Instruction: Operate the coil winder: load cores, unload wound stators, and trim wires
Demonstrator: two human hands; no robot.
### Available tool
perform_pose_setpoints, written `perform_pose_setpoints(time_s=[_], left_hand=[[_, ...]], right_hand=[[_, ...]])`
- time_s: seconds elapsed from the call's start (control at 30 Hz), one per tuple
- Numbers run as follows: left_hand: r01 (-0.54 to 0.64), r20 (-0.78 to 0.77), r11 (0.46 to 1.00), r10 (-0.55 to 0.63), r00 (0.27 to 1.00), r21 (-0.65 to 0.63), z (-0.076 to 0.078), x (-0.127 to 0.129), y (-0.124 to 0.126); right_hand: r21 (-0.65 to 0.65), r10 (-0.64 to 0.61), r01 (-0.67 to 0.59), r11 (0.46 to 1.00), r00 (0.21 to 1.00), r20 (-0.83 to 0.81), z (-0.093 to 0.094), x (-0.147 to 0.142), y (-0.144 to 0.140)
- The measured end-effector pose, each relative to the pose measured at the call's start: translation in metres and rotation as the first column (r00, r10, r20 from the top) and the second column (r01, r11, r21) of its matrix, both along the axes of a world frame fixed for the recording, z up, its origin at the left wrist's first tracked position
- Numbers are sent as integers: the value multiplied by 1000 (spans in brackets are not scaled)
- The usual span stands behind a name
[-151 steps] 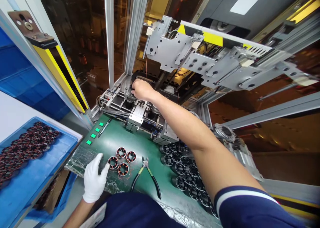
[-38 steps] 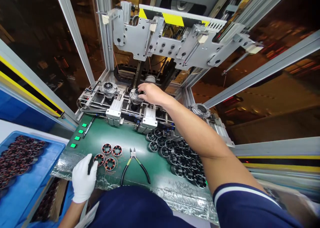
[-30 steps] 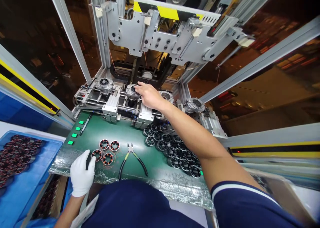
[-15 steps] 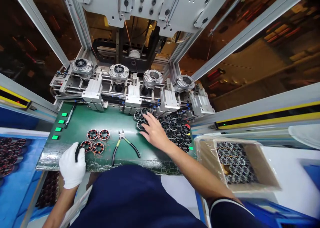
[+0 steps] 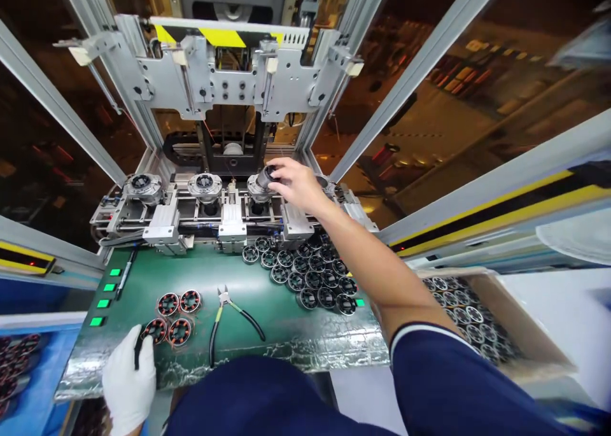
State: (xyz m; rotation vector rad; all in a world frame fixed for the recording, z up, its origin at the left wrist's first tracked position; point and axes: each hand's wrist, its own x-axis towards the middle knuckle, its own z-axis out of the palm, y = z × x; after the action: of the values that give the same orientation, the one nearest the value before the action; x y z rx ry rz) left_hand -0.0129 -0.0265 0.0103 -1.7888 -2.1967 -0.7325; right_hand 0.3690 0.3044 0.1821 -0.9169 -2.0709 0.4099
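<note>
My bare right hand [image 5: 298, 184] is at the third holder [image 5: 258, 196] from the left on the machine. Its thumb and fingers grip a metal motor stator core [image 5: 265, 177], which is tilted over the holder's round opening. My left hand [image 5: 128, 373], in a white glove, rests at the front left of the green table. Between its thumb and fingers is a narrow black object [image 5: 138, 352] whose kind I cannot make out. Beside it are several stators wound with copper wire [image 5: 180, 331]. The two holders [image 5: 205, 184] further left each carry a black-lined core.
Cutting pliers [image 5: 224, 295] lie with handles spread on the green table [image 5: 238, 347]. Several unwound stator cores [image 5: 315, 279] stand grouped at the right. A carton [image 5: 534, 353] of cores is beyond the table's right edge. Yellow-and-black light-barrier posts [image 5: 477, 213] flank the machine.
My right hand has moved from the unwound cores up to the third holder, now with one core in it. My view has tilted up. The left hand stays beside the wound stators.
</note>
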Motion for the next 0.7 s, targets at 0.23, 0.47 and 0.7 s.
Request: perform_pose_setpoints(time_s=[0.23,0.47,0.7], left_hand=[[3,13,1000,-3,1000,-24,-4,-4,-5],[-2,28,998,4,1000,-62,-7,-7,-5],[-8,27,998,9,1000,-57,-8,-6,-5]], right_hand=[[-24,28,-24,999,982,188,-21,1,45],[-30,48,-39,999,874,484,-5,-1,56],[-59,93,-73,996,823,560,4,-1,57]])
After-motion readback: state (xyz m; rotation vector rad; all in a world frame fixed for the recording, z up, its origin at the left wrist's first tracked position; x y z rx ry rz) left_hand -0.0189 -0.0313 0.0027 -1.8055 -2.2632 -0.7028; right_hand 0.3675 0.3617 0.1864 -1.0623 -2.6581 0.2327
